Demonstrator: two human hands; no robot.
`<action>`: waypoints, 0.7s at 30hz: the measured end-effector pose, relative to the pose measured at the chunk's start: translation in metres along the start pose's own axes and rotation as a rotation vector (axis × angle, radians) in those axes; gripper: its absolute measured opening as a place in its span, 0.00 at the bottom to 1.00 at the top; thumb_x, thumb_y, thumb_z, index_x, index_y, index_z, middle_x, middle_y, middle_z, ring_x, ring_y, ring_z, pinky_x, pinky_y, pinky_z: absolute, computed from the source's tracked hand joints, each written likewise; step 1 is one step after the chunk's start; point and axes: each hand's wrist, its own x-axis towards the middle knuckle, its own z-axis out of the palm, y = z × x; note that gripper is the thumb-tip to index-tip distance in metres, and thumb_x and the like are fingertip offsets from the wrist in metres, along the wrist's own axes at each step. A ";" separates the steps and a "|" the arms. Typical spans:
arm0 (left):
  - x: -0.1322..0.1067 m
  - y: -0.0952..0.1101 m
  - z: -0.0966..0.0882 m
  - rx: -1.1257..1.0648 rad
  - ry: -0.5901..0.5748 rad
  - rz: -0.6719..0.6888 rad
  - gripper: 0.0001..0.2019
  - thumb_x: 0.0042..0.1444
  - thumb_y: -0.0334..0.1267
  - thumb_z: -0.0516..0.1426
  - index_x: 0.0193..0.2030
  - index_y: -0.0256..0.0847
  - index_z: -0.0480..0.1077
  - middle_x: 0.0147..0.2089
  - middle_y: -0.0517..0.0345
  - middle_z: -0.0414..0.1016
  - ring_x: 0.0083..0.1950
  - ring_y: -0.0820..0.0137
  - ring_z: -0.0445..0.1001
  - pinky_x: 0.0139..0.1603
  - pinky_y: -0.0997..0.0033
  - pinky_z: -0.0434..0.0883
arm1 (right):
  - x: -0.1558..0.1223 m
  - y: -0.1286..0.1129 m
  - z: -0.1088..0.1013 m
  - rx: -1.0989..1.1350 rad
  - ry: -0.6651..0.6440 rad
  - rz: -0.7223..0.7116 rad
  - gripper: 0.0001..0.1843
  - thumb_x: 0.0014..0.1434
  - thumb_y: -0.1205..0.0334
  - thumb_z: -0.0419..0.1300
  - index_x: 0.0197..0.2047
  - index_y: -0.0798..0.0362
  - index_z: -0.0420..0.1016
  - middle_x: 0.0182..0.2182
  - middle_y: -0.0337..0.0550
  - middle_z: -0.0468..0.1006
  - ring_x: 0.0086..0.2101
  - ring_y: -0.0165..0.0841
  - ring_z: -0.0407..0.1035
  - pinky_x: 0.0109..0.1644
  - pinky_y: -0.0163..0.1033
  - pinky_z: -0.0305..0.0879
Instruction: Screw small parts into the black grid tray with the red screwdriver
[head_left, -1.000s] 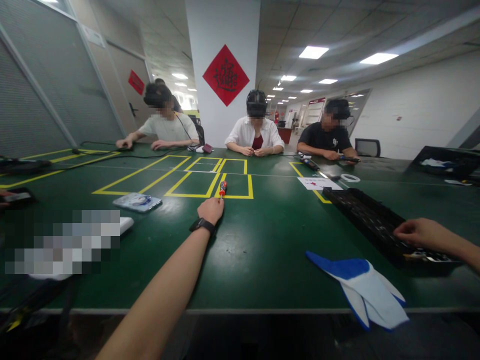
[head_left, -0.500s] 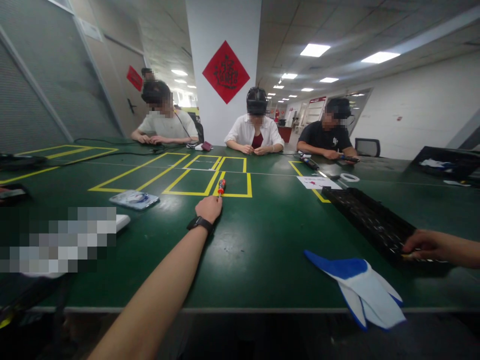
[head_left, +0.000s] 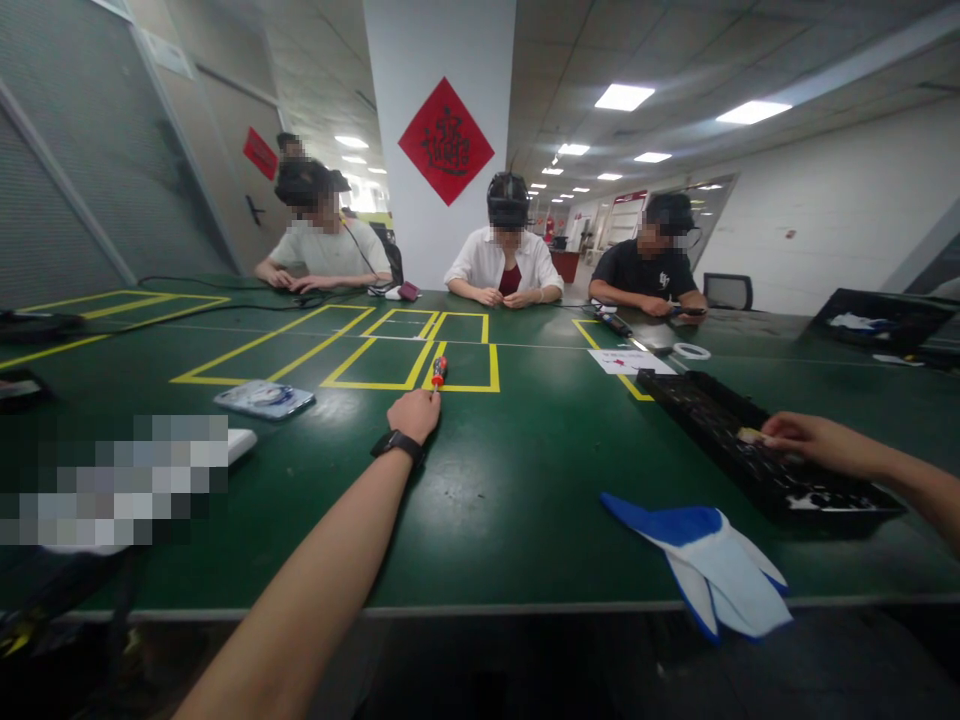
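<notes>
My left hand (head_left: 414,414), with a black watch on its wrist, is stretched far out over the green table (head_left: 487,500). Its fingers are curled round the lower end of a red-handled screwdriver (head_left: 439,372), which stands upright on the yellow taped squares (head_left: 409,350). My right hand (head_left: 802,438) reaches in from the right over the long black tray (head_left: 720,420). Its fingertips are pinched on a small pale piece at the tray's inner edge; what the piece is I cannot make out.
A blue and white glove (head_left: 712,565) lies at the near edge. A flat packet (head_left: 264,398) and a white object (head_left: 240,442) lie to the left. Three people sit across the table; a white sheet (head_left: 628,362) and tape ring (head_left: 691,351) lie near them.
My right hand has moved forward along the black tray, away from its near end, and now pinches a small pale piece. My left hand has stayed on the screwdriver.
</notes>
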 end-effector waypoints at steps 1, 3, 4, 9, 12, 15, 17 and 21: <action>0.000 0.000 0.000 0.000 -0.004 -0.002 0.25 0.58 0.50 0.42 0.39 0.36 0.74 0.42 0.41 0.75 0.43 0.55 0.73 0.39 0.62 0.69 | 0.012 0.004 0.004 0.000 -0.028 -0.010 0.25 0.58 0.51 0.49 0.54 0.54 0.69 0.55 0.69 0.62 0.50 0.41 0.65 0.52 0.47 0.54; 0.000 0.000 0.000 -0.008 -0.018 -0.003 0.25 0.58 0.51 0.41 0.39 0.37 0.74 0.42 0.41 0.75 0.43 0.55 0.73 0.38 0.62 0.68 | 0.036 0.019 0.014 0.017 -0.103 -0.058 0.28 0.57 0.57 0.51 0.61 0.54 0.60 0.57 0.66 0.60 0.53 0.40 0.62 0.53 0.44 0.54; 0.001 -0.001 0.000 -0.013 -0.022 -0.002 0.25 0.58 0.51 0.41 0.39 0.38 0.74 0.42 0.42 0.75 0.43 0.55 0.73 0.38 0.62 0.68 | 0.048 0.029 0.020 0.021 -0.139 -0.064 0.33 0.56 0.60 0.52 0.64 0.56 0.52 0.59 0.65 0.58 0.55 0.40 0.60 0.54 0.42 0.53; 0.003 0.000 0.003 -0.029 0.043 -0.032 0.25 0.56 0.54 0.42 0.43 0.39 0.71 0.41 0.43 0.75 0.41 0.55 0.74 0.37 0.61 0.69 | 0.079 0.068 0.047 -0.059 -0.287 0.248 0.28 0.59 0.59 0.47 0.58 0.70 0.60 0.53 0.76 0.63 0.49 0.45 0.67 0.49 0.43 0.59; 0.003 0.002 0.003 -0.001 0.050 -0.011 0.25 0.55 0.54 0.44 0.43 0.37 0.71 0.41 0.42 0.75 0.41 0.54 0.74 0.37 0.60 0.69 | 0.078 0.079 0.054 -0.041 -0.383 0.189 0.17 0.58 0.63 0.50 0.44 0.64 0.74 0.44 0.68 0.73 0.41 0.43 0.71 0.44 0.41 0.62; 0.003 0.004 0.001 0.046 0.010 0.035 0.21 0.55 0.49 0.45 0.40 0.36 0.72 0.41 0.41 0.75 0.43 0.54 0.73 0.39 0.61 0.68 | 0.075 0.085 0.050 -0.016 -0.425 0.137 0.13 0.57 0.67 0.51 0.37 0.61 0.76 0.41 0.64 0.76 0.39 0.42 0.72 0.43 0.39 0.62; 0.002 0.005 0.001 0.064 -0.002 0.044 0.20 0.55 0.46 0.45 0.38 0.35 0.72 0.41 0.41 0.75 0.43 0.54 0.73 0.39 0.61 0.68 | 0.075 0.083 0.039 0.008 -0.427 0.100 0.12 0.57 0.67 0.51 0.36 0.60 0.75 0.42 0.63 0.75 0.40 0.39 0.71 0.43 0.37 0.61; 0.000 0.010 0.002 0.078 0.046 0.031 0.18 0.56 0.42 0.45 0.43 0.34 0.70 0.40 0.41 0.75 0.42 0.55 0.74 0.38 0.61 0.69 | 0.065 0.039 0.000 0.083 -0.317 0.049 0.10 0.56 0.66 0.54 0.31 0.58 0.76 0.36 0.55 0.78 0.34 0.32 0.71 0.37 0.32 0.60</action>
